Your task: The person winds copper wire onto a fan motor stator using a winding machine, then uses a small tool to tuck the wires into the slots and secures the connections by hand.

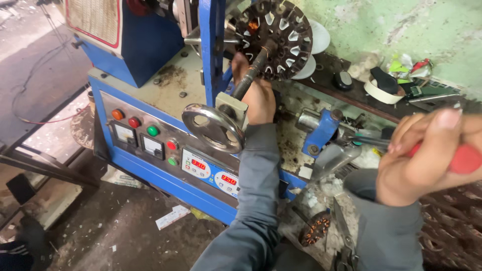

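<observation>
The left hand (258,98) reaches up to the dark round slotted metal stator core (273,37) mounted on the blue winding machine (150,55), its fingers pressed against the core's lower edge beside a threaded steel rod (251,75), with the silver spoked handwheel (213,128) just below the wrist. The right hand (427,150), close to the camera, is clenched around a red-handled tool (464,158) whose working end is hidden. A copper-wound core (315,228) lies low between the grey sleeves, partly blurred.
</observation>
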